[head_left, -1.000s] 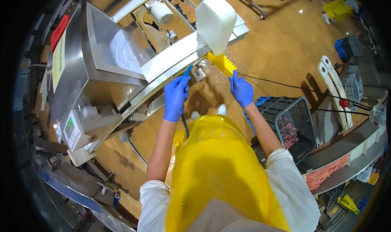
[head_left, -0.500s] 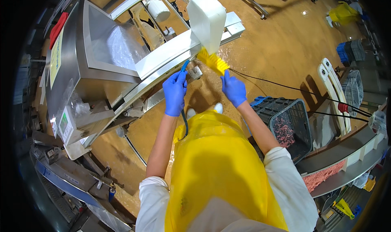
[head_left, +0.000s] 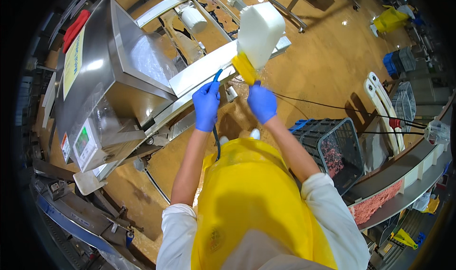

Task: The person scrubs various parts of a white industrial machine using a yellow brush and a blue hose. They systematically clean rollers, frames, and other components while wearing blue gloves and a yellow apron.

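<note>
My left hand (head_left: 206, 106), in a blue glove, is closed around a blue hose (head_left: 217, 75) whose end points up at the white frame rail (head_left: 204, 69). The rest of the hose hangs down beside my yellow apron. In my right hand (head_left: 261, 103), also gloved in blue, is the handle of a yellow brush (head_left: 244, 69). Its head lies against or just in front of a tall white plastic block (head_left: 260, 35) standing on the rail; the brush is a little blurred. Whether the bristles touch the block I cannot tell.
Left of the rail stands a steel metal detector housing (head_left: 102, 80) with a display box (head_left: 88, 144). To my right is a dark crate (head_left: 342, 149) holding pink ground scraps. Black cables (head_left: 323, 105) run across the wet floor. Another person in yellow (head_left: 392, 19) is far right.
The brush has shifted left and turned steeper beside the white block, with my right hand moving left and slightly up. My left hand keeps its hold on the hose. The view has shifted slightly.
</note>
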Action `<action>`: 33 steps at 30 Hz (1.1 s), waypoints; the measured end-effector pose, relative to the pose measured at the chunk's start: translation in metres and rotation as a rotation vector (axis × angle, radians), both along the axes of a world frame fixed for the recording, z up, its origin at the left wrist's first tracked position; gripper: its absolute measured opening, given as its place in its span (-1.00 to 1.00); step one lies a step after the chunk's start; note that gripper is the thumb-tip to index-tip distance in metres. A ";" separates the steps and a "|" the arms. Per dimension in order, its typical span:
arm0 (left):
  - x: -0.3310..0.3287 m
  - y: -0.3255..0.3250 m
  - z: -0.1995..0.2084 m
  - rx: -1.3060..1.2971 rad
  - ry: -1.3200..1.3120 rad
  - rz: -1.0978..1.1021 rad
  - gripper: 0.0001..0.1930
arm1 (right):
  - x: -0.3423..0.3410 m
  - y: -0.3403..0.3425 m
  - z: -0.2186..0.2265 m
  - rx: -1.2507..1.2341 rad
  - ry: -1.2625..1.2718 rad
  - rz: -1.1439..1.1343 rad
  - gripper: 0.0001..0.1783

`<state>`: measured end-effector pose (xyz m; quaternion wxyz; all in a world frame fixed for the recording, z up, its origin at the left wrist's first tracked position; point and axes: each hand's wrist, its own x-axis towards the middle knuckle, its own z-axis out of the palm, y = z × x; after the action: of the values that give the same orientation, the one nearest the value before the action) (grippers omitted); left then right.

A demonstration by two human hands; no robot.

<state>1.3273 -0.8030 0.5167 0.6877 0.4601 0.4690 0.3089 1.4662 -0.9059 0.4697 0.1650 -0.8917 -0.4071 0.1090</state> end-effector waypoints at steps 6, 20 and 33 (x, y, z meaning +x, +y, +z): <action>-0.016 0.015 0.000 -0.024 -0.039 -0.069 -0.80 | 0.004 0.011 0.010 0.071 -0.093 -0.066 -0.67; 0.020 0.018 0.064 0.086 -0.264 -0.146 -0.81 | 0.016 -0.055 0.065 -0.010 -0.619 0.063 -0.59; 0.020 0.060 0.072 0.170 -0.247 -0.153 -0.82 | 0.020 0.021 0.100 0.239 -0.647 -0.013 -0.70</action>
<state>1.3470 -0.7428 0.5885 0.7202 0.5095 0.3169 0.3483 1.4864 -0.8844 0.5692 0.1312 -0.8571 -0.4426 -0.2287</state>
